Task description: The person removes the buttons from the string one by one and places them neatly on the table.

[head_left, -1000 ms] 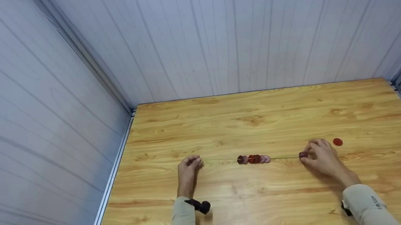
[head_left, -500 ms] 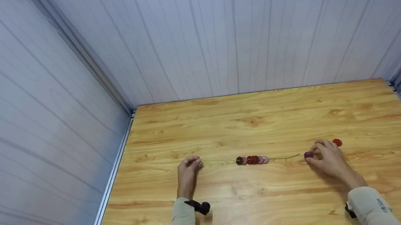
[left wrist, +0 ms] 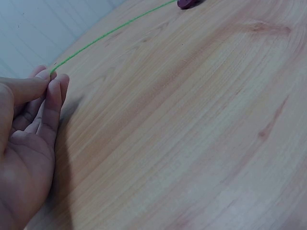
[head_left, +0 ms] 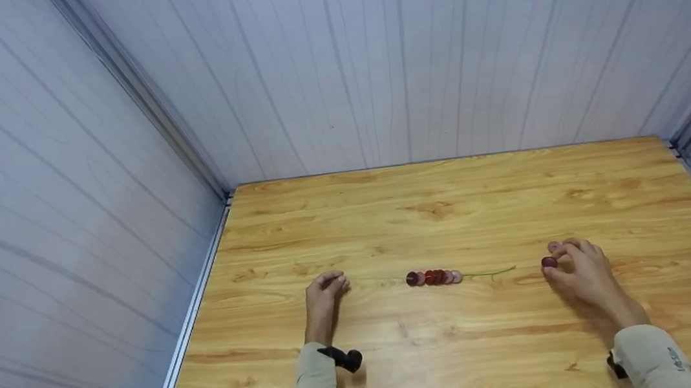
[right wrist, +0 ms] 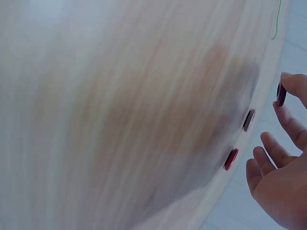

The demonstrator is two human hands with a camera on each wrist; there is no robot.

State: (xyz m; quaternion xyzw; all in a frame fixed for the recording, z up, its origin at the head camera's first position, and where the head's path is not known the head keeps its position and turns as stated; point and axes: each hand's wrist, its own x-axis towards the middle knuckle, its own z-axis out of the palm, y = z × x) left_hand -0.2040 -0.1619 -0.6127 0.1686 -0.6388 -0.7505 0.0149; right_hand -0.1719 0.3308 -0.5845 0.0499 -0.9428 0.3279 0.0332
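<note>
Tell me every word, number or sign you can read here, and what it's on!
Dark print on the right sleeve, near the cuff: there is lettering, but it is too small and blurred to read for sure.
No other writing can be made out: none on the row of discs, the green string or the wooden table.

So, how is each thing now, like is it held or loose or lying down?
String: pinched at the left, its right end loose.
Strung discs: overlapping in a row.
Dark disc: pinched, off the string.
Pink disc: loose, lying on the table.
Red disc: loose, lying on the table.
Left hand: pinching the string.
Right hand: pinching the dark disc.
</note>
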